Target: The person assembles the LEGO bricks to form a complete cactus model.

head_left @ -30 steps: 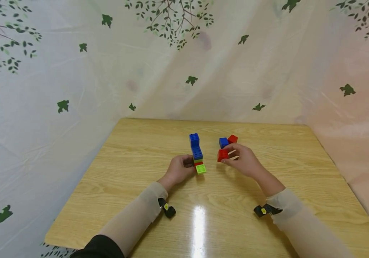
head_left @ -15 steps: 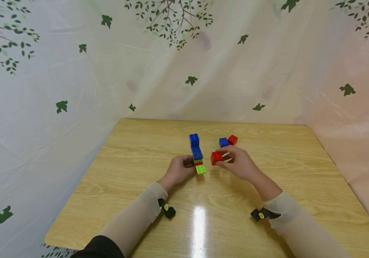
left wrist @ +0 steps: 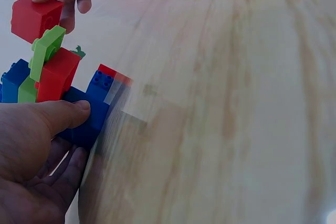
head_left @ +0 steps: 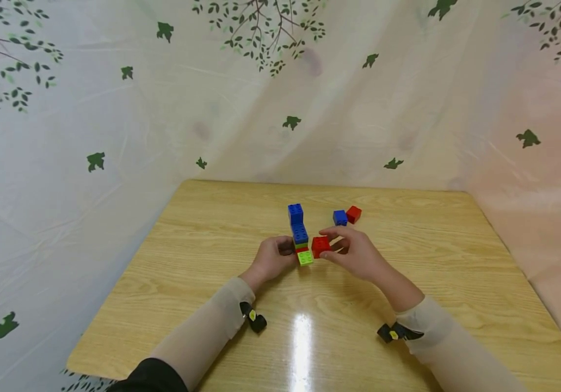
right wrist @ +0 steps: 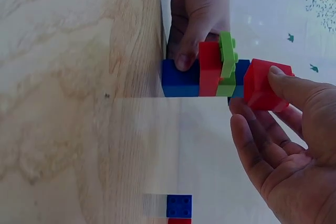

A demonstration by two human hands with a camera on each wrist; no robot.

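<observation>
On the table (head_left: 211, 223), the tower (head_left: 300, 233) stands between my left hand (head_left: 270, 258) and the block (head_left: 320, 247) in my right hand (head_left: 357, 256). Behind that hand lies a loose block (head_left: 340, 218), another block (head_left: 353, 214) at its right.

wood-grain table (head_left: 202, 218), bright streak of reflected light (head_left: 302, 348) on its surface, creased whitish cloth (head_left: 241, 136) behind it and to both sides, pinkish towards the right, printed leafy branches (head_left: 280, 24) along the cloth's top, dark green leaf-like shapes (head_left: 291, 122) scattered across it
</observation>
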